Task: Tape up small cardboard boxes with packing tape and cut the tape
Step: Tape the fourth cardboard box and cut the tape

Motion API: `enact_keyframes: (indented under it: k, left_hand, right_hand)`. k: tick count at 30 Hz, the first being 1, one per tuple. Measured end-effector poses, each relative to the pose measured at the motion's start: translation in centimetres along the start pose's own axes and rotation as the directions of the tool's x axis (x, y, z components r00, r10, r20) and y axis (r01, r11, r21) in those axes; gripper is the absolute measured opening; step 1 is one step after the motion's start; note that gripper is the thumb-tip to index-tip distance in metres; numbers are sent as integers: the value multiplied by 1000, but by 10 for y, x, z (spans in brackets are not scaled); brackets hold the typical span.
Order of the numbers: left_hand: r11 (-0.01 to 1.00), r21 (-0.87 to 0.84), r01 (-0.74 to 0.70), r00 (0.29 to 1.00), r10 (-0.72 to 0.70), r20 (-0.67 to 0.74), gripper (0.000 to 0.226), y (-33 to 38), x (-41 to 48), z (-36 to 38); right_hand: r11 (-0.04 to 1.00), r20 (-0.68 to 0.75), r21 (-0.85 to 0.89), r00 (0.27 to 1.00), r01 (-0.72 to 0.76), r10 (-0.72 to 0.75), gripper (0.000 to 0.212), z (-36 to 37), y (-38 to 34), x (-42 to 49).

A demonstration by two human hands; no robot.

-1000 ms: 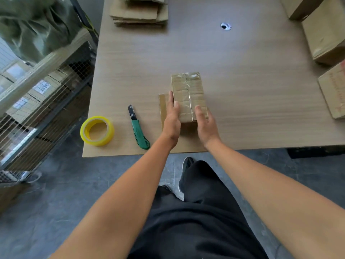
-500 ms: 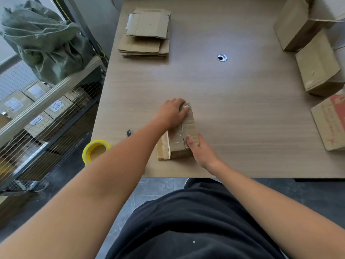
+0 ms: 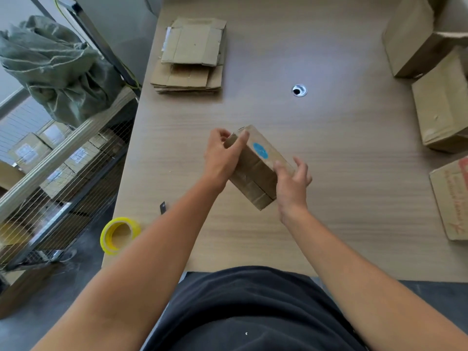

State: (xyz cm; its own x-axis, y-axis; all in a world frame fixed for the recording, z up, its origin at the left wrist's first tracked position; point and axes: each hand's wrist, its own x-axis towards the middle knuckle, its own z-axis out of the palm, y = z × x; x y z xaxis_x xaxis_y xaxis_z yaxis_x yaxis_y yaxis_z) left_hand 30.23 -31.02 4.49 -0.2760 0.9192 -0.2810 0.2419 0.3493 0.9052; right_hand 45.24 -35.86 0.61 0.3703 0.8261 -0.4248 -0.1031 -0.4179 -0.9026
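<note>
L hand (image 3: 221,160) grips far end of small box (image 3: 255,171), R hand (image 3: 291,183) grips near end; box tilted above table (image 3: 329,173) w/ blue sticker (image 3: 260,150) up.

Knife (image 3: 162,207) mostly behind left forearm (image 3: 182,224)

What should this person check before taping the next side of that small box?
1. Grip on the small box by left hand and right hand, box tilted: ok.
2. Face needing tape turned up: cannot tell; a blue sticker is on the top face.
3. The yellow tape roll free at the table's near left corner: ok.
4. The knife blade retracted: cannot tell; only its tip shows past the left forearm.
5. Bare table beside the box for setting it down: ok.
</note>
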Motion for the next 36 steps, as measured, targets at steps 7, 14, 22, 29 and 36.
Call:
enact_keyframes:
  k: [7, 14, 22, 29, 36]
  left_hand:
    - [960, -276, 49, 963, 28, 268, 51, -6, 5, 0]
    - [966, -47, 253, 934, -231, 273, 33, -26, 12, 11]
    - [861, -57, 506, 857, -494, 147, 96, -26, 5, 26]
    - [865, -231, 446, 875, -368, 313, 50, -37, 8, 13]
    - [736, 532, -419, 908, 321, 270, 56, -57, -2, -11]
  right_hand:
    - [949, 73, 313, 997, -43, 21, 101, -24, -23, 37]
    - [989, 121, 37, 982, 143, -146, 78, -54, -15, 45]
    - [830, 338, -345, 883, 438, -326, 57, -62, 14, 17]
    - [572, 426, -690, 888, 443, -174, 53, -62, -17, 39]
    - [405, 320, -833, 925, 377, -203, 39, -46, -33, 38]
